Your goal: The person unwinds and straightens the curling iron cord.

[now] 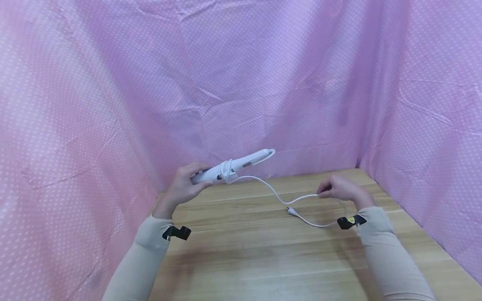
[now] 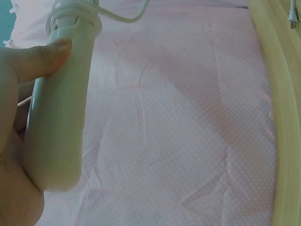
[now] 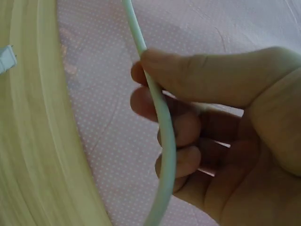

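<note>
My left hand (image 1: 184, 186) grips one end of a white hair straightener (image 1: 250, 161), held tilted above the back of the table. The left wrist view shows my thumb lying along its smooth rounded body (image 2: 61, 108). Loops of white cord (image 1: 227, 170) are wound around its middle. From there the loose cord (image 1: 263, 182) runs across to my right hand (image 1: 340, 188), whose thumb and fingertips pinch it. In the right wrist view, the cord (image 3: 165, 136) passes over my curled fingers. Beyond that hand it bends back to a two-pin plug (image 1: 291, 211).
A wood-grain table (image 1: 241, 259) lies below both hands. Pink dotted cloth (image 1: 241, 83) hangs behind it and along both sides. Each wrist wears a small black camera mount, such as the left one (image 1: 178, 233).
</note>
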`<state>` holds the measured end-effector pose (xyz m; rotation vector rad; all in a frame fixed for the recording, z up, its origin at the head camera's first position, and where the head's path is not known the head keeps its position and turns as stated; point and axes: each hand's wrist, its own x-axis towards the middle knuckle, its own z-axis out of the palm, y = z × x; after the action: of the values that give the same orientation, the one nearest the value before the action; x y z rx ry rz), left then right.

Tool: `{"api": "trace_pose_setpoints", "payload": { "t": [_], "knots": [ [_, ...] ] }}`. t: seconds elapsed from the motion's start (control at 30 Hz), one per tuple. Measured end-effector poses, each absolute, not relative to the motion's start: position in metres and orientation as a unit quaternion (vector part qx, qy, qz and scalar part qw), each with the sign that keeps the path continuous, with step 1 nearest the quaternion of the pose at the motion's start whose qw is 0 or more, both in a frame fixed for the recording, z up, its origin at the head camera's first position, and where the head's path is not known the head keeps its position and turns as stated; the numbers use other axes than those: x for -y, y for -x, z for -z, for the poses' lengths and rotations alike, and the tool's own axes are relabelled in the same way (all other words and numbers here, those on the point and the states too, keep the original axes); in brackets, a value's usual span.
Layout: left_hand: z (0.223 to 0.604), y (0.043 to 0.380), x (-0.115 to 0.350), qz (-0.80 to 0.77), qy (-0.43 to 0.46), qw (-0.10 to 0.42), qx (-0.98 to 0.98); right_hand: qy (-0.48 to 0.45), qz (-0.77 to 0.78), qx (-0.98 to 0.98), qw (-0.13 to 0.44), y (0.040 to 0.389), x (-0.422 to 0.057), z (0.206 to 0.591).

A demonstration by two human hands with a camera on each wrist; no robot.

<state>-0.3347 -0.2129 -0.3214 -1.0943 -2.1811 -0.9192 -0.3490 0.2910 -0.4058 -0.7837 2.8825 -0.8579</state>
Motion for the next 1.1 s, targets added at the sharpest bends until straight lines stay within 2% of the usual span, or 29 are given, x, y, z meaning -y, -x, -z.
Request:
{"api": "trace_pose_setpoints", "payload": {
  "t": [0.23,0.37,0.47,0.67,0.77,0.9,1.1],
  "knots": [
    [0.314,0.339,0.206,0.326,0.381,0.282,0.818,0.337,0.297,-0.88,0.157,0.337,-0.282,0.417],
    [0.313,0.339,0.204,0.312,0.372,0.279,0.828,0.348,0.306,-0.866,0.185,0.332,-0.28,0.418],
    [0.313,0.338,0.201,0.306,0.372,0.275,0.832,0.333,0.321,-0.875,0.141,0.333,-0.281,0.417],
    [0.312,0.339,0.197,0.297,0.369,0.265,0.84,0.255,0.348,-0.901,-0.051,0.339,-0.276,0.412],
    [0.31,0.339,0.194,0.292,0.368,0.26,0.844,0.229,0.358,-0.898,-0.115,0.34,-0.269,0.409],
    [0.309,0.339,0.191,0.288,0.372,0.256,0.845,0.206,0.373,-0.89,-0.162,0.338,-0.255,0.401],
    [0.308,0.342,0.187,0.289,0.383,0.259,0.838,0.204,0.453,-0.847,-0.189,0.338,-0.232,0.394]
  ]
}}
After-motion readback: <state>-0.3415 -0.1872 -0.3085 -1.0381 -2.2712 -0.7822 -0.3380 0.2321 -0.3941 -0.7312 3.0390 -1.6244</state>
